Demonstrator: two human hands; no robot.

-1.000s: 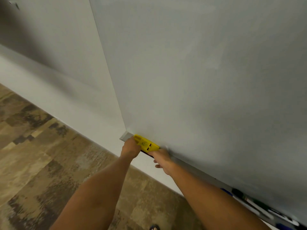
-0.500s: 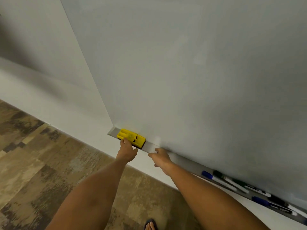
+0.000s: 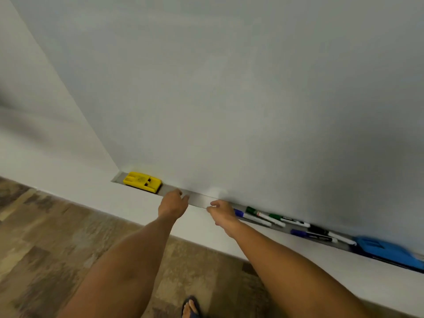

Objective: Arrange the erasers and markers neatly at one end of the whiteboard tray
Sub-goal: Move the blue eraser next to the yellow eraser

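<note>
A yellow eraser lies flat at the left end of the grey whiteboard tray. My left hand hovers at the tray's front edge just right of the eraser, fingers loosely apart, holding nothing. My right hand is a little further right at the tray edge, also empty, its fingers close to a blue-capped marker. Green-capped markers and other markers lie scattered along the tray to the right. A blue eraser sits at the far right, blurred.
The whiteboard fills the upper view, with a white wall to its left and below the tray. Patterned brown flooring lies beneath. A foot in a sandal shows at the bottom.
My left hand has let go of the yellow eraser, which stays at the tray's left end, and both hands have shifted right along the tray. The view has panned right, revealing the blue eraser.
</note>
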